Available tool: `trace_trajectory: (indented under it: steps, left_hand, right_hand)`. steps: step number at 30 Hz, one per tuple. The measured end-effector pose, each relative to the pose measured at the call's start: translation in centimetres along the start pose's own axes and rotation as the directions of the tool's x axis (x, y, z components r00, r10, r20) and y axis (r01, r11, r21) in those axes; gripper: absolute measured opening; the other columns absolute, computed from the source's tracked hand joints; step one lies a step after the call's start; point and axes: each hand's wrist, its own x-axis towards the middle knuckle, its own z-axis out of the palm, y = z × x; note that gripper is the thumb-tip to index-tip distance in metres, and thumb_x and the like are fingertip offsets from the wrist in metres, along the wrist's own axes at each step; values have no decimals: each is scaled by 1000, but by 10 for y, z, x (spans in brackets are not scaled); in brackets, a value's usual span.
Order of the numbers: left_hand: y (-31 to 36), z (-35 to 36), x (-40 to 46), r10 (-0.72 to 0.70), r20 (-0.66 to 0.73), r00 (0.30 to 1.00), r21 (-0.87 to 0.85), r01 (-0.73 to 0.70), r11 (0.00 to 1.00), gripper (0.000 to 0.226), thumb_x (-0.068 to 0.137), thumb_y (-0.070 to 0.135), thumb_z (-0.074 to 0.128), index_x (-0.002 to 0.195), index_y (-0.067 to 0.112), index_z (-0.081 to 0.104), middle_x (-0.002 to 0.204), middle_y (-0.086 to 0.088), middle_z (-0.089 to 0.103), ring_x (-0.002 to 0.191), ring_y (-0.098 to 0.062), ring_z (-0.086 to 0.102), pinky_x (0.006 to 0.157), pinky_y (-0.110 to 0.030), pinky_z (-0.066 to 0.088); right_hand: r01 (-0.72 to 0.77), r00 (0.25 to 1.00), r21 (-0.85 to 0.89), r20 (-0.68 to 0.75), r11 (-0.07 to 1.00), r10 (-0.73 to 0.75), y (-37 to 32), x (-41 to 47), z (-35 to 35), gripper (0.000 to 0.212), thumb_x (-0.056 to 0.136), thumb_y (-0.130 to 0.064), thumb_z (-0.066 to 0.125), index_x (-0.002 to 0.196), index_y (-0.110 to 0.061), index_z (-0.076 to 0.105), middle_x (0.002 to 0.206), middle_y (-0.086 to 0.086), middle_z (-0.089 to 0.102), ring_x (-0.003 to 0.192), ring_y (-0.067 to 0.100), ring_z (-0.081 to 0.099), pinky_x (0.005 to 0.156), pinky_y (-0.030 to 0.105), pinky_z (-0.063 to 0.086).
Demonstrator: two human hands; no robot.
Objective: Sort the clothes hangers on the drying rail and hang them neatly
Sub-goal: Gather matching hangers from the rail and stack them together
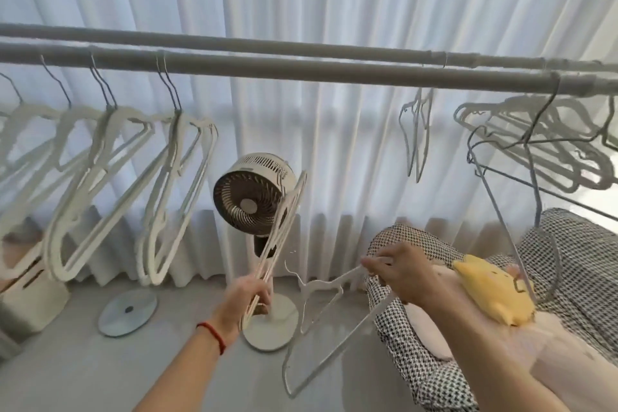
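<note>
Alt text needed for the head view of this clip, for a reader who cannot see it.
A person's left hand grips a bundle of white plastic hangers while the right hand pinches a single white hanger below a grey drying rail. More white hangers hang along the rail, with a white pedestal fan and white curtains behind.

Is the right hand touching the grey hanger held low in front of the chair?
Touching. The head view shows the right hand pinching one arm of the grey hanger, whose hook points left, well below the rail.
</note>
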Motion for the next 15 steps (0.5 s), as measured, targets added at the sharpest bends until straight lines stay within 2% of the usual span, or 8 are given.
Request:
trace_trajectory:
  steps: [3,4,6,8,9,12,14,15]
  left_hand:
    - [-47,-18,-40,-70,-74,995,26,72,997,39,52,14,63,86,-5,61,85,-18,56,80,-31,56,87,-50,54]
    - [-62,-25,-56,-109,-84,990,39,113,993,43,50,15,66,88,-3,61,83,-18,58,82,-31,58,90,-50,53]
    - [-83,-34,-92,-231,-60,971,23,232,972,46,54,13,70,96,0,58,77,-18,60,81,-29,64,83,-45,56]
    - [-96,-40,-126,-367,51,929,-35,369,929,43,64,10,72,104,3,57,79,-17,61,86,-31,65,73,-43,57]
    - [-101,-40,-149,-413,109,904,-52,420,906,44,69,10,74,110,3,59,82,-16,61,94,-35,62,74,-44,57]
    - [-126,-42,-210,-470,333,817,-104,528,843,40,89,14,69,124,-3,57,92,-19,60,112,-47,53,94,-62,45]
    - [-143,-39,-255,-477,420,772,-146,577,804,44,97,15,59,135,-5,48,100,-21,56,111,-49,55,101,-70,36]
    - [-149,-37,-278,-487,431,760,-115,581,806,50,100,18,53,142,-5,40,103,-20,55,109,-48,57,101,-69,37]
  right_hand:
    - [-44,999,162,9,986,43,35,-49,4,42,88,-59,69,55,-32,71,44,-7,61,31,5,50,35,13,36]
    - [-80,997,195,18,978,78,47,-64,5,45,87,-65,65,58,-32,72,45,-5,62,31,8,52,32,15,37]
    - [-154,988,310,78,938,136,70,-88,12,53,82,-74,61,62,-27,75,48,4,64,36,22,54,32,22,40]
    - [-217,976,453,117,864,184,92,-102,19,63,78,-77,65,71,-15,78,54,10,66,40,26,50,37,27,40]
    - [-234,972,477,145,847,187,101,-111,23,70,78,-80,65,76,-11,78,57,11,67,42,26,50,41,29,41]
    - [-261,963,491,194,831,188,116,-129,35,76,76,-84,62,79,-9,77,55,8,64,41,22,49,45,27,40]
    - [-293,954,569,233,769,191,120,-145,49,69,74,-78,65,67,-11,74,49,6,55,36,16,40,38,18,32]
    - [-320,945,595,260,737,201,119,-153,56,65,73,-76,65,60,-13,71,47,4,50,34,14,36,35,15,28]
